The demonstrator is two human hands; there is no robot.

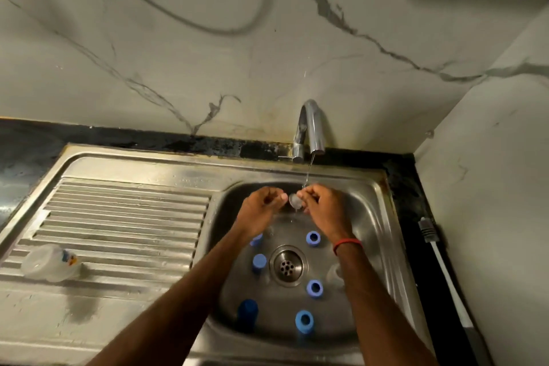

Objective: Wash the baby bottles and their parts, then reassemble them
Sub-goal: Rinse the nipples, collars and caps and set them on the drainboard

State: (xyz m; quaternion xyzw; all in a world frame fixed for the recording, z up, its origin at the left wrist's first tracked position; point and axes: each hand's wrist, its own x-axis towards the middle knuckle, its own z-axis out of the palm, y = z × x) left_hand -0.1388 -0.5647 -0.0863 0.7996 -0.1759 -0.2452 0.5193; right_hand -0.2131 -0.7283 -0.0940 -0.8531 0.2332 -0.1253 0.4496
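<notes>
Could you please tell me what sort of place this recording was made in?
Most likely a home kitchen: a stainless steel sink with a ribbed drainboard, a running tap and a dark countertop.

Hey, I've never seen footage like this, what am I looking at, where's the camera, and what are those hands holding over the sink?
No machine here: a person works with bare hands, and the single camera sits on their head, looking down. The left hand and right hand meet under the running tap over a steel sink. The right hand pinches a small clear part; whether the left grips it too is unclear. Blue bottle pieces lie around the drain, and a clear bottle lies on the drainboard.
</notes>
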